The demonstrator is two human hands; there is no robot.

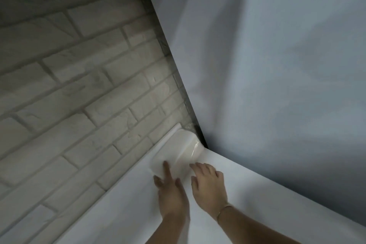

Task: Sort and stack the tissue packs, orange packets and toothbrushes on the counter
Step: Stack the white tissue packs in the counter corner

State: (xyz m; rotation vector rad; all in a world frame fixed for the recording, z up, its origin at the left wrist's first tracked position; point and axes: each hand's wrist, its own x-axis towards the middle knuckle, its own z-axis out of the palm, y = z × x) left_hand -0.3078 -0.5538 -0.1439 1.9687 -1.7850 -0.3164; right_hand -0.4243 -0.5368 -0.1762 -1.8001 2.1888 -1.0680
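Note:
White tissue packs in shiny clear wrap lie on the white counter, pushed into the corner where the brick wall meets the plain wall. My left hand rests flat with fingers spread, its index finger on the near end of the packs. My right hand lies just to the right of them, fingers apart, fingertips touching their side. Neither hand grips anything. The picture is blurred by motion. No orange packets or toothbrushes are in view.
A white brick wall runs along the counter's left edge. A plain pale wall or sheet closes off the right side. A thin bracelet is on my right wrist.

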